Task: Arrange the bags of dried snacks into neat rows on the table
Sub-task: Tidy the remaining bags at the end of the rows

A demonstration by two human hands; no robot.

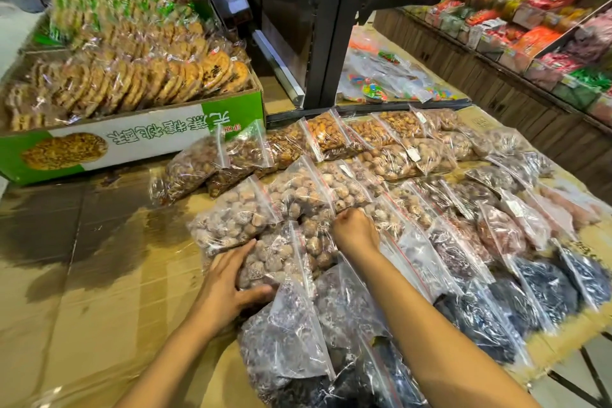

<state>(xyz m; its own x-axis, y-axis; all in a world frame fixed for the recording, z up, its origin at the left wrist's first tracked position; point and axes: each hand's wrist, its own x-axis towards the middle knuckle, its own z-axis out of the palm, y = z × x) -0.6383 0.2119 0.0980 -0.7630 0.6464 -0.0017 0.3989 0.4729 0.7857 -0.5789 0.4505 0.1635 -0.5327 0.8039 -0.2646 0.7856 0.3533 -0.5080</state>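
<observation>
Several clear zip bags of dried snacks lie in overlapping rows across the cardboard-covered table (99, 291). A bag of pale brown dried mushrooms (281, 258) sits at the front left of the rows. My left hand (228, 285) grips its near left side, thumb under the bag's lower edge. My right hand (356, 230) pinches the top right corner of the same bag, fingers closed. Another light brown bag (231, 215) lies just behind it. Dark purple and black bags (288, 338) lie nearest me, partly hidden by my forearms.
A green and white carton (139, 139) of wrapped round biscuits stands at the back left. A black shelf post (334, 26) rises behind the rows. Small candy bags (384, 83) lie beyond it. Shelves of packaged snacks (530, 20) run along the right.
</observation>
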